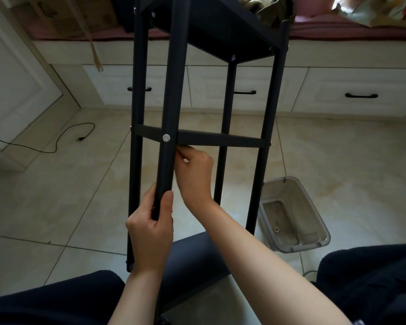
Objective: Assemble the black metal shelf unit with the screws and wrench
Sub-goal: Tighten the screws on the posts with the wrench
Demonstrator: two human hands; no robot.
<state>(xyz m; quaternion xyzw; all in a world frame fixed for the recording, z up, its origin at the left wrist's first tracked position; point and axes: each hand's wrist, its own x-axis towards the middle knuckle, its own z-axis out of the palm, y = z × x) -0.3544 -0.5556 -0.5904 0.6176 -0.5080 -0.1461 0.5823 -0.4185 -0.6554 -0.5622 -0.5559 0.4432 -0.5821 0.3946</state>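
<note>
1. Your left hand (150, 228) is wrapped around the near post (168, 146) of the black shelf unit (220, 26), which stands on the floor in front of you. If this grip loosens, the post can turn or lean, and the joint above your hand may go out of line.
2. Your right hand (193, 171), just right of the post and under the crossbar (220, 138), has its fingers curled together on something small. It may slip and fall to the tiles.
3. The screw (166, 137) sits just above your right hand. Whether it is tight, I cannot tell.
4. What you pinch is hidden by the post and fingers. No wrench is visible. The plastic bin (293, 214) to your right holds a small ring; the rest is unclear.
</note>
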